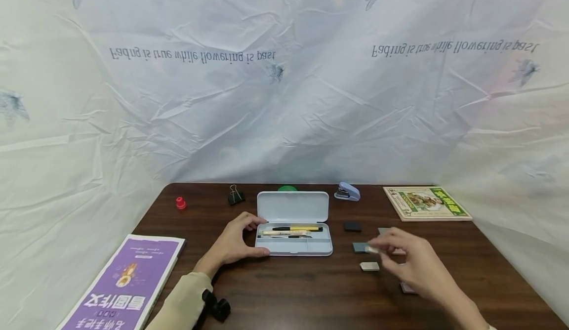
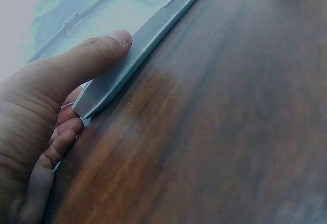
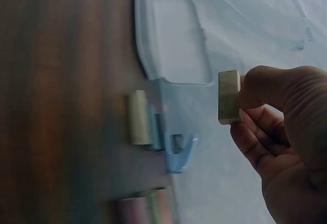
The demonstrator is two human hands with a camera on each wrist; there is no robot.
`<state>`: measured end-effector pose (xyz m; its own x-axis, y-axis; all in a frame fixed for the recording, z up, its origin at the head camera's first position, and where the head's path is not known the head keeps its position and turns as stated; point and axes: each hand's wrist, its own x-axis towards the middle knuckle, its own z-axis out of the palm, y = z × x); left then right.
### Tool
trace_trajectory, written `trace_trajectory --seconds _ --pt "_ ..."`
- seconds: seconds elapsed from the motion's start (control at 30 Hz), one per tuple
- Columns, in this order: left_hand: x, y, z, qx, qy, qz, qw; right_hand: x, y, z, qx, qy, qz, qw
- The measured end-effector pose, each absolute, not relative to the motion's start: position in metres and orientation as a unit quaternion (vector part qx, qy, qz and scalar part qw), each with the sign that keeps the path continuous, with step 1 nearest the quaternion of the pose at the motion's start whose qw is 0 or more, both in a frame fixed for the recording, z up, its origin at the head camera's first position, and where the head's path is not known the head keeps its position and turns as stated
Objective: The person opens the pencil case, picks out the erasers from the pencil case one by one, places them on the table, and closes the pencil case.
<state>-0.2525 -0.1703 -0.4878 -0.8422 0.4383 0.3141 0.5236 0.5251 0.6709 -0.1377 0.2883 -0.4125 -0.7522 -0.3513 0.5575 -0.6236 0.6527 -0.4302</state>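
A white pencil case [image 1: 320, 247] stands with its lid [image 1: 293, 206] raised, several pens [image 1: 298, 229] lying in its back compartment. My left hand [image 1: 233, 241] grips its left end, thumb at the front wall and fingers round the back corner; in the left wrist view the thumb presses on the case's edge. To the right of the case, my right hand [image 1: 413, 258] pinches a whitish eraser [image 3: 229, 96] between thumb and fingers above the table. Below it lie a second white eraser [image 1: 369, 267] and a blue-grey block [image 1: 360, 247], with more blocks partly hidden by the hand.
A dark block [image 1: 352, 226] lies right of the case. Farther back are a blue stapler [image 1: 347, 192], a black binder clip [image 1: 236, 197] and a small red object [image 1: 180, 203]. A purple book [image 1: 129, 275] lies at left, a green-and-cream book [image 1: 426, 203] at back right.
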Motion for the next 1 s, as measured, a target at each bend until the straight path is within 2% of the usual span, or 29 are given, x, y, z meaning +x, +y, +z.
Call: trace_trajectory --seconds 0.27,0.4,0.6,0.9,1.0 --pt "-0.254 -0.171 -0.490 -0.276 -0.872 -0.401 0.055 -0.122 0.295 -0.447 0.269 -0.901 0.310 0.141" --pt "-0.254 -0.171 -0.490 -0.274 -0.871 -0.404 0.054 -0.123 0.297 -0.453 0.294 -0.895 0.326 0.078" --pt "-0.253 -0.171 -0.489 -0.272 -0.873 -0.402 0.049 -0.125 0.299 -0.456 0.321 -0.888 0.328 0.023" --pt "-0.253 -0.170 -0.490 -0.265 -0.876 -0.400 0.048 -0.126 0.300 -0.456 0.349 -0.878 0.327 0.024" --pt "-0.253 -0.170 -0.490 -0.265 -0.876 -0.400 0.049 -0.125 0.298 -0.451 0.335 -0.881 0.329 0.062"
